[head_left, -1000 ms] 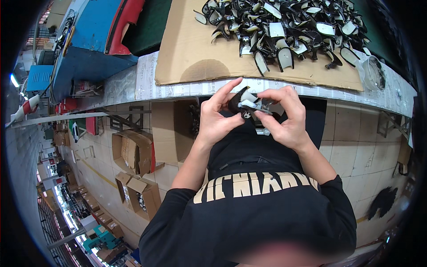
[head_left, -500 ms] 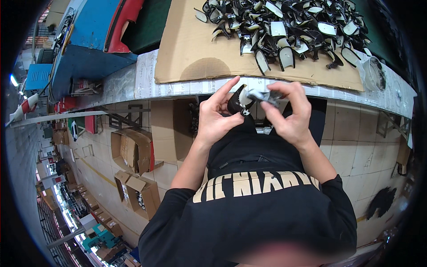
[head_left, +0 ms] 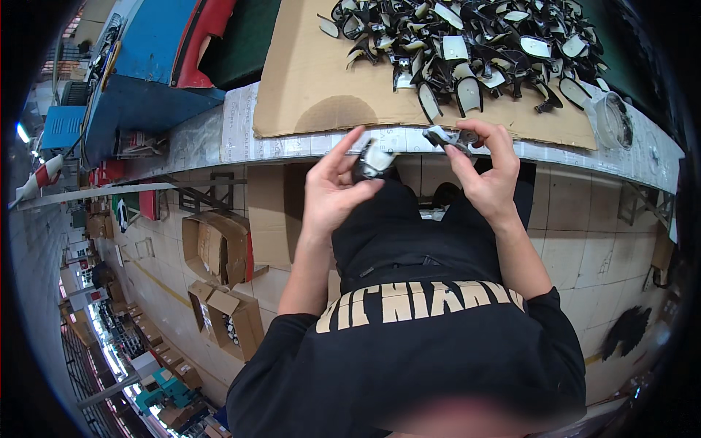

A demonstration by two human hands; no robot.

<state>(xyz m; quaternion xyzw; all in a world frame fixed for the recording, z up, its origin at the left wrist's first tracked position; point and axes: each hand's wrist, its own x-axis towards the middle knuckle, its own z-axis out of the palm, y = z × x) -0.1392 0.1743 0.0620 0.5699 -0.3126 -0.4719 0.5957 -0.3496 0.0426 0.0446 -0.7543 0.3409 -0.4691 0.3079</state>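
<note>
Between the thumb and fingers of my left hand point(head_left: 330, 191) is a curved black part with a pale inner face point(head_left: 377, 160). My right hand point(head_left: 491, 171) pinches a small grey-and-black piece point(head_left: 451, 139), whose exact kind I cannot make out. Both hands are raised in front of the bench's near edge, apart from each other. Beyond them, a heap of similar black curved parts with white linings point(head_left: 467, 55) lies on a flat cardboard sheet point(head_left: 307, 80).
A clear round tub point(head_left: 615, 120) stands at the sheet's right end on the bench point(head_left: 241, 124). A blue machine point(head_left: 150, 55) with a red panel is at the left. Open cardboard boxes point(head_left: 234, 321) sit on the tiled floor beside me.
My hands have drawn apart. The left has moved slightly left with the black part; the right has moved right and a little away from me with the small piece.
</note>
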